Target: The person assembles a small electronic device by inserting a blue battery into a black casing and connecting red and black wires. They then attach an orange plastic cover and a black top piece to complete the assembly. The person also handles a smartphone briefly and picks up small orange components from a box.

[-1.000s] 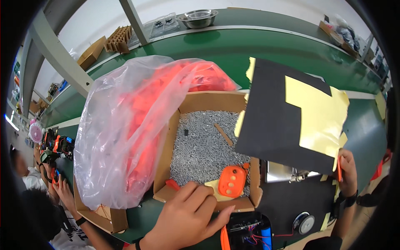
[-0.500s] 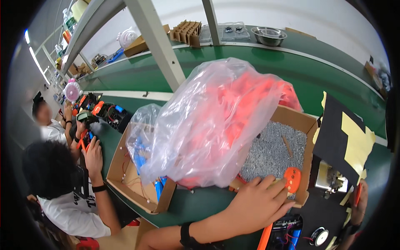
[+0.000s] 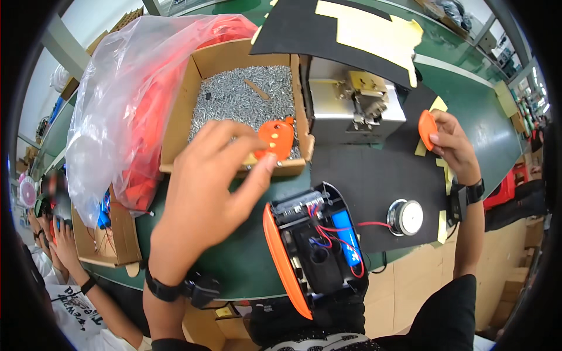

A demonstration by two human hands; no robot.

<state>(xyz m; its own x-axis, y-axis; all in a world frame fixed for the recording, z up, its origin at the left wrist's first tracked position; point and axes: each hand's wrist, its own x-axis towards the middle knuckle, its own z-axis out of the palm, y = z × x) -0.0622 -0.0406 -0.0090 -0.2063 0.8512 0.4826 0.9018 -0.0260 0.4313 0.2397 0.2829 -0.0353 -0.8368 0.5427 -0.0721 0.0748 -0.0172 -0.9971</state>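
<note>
Over cardboard box (image 3: 175, 111) rim, left hand (image 3: 205, 193) pinching orange cover (image 3: 275, 138)

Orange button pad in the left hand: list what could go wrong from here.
1. The left hand pinches the button pad only at its edge, right over the box of screws; a slip could bury it there.
2. The open device lies at the table's near edge with its red wires exposed; a forearm might snag them or knock it off.
3. The right hand holds an orange shell piece loosely by the fingers; it might drop.
</note>
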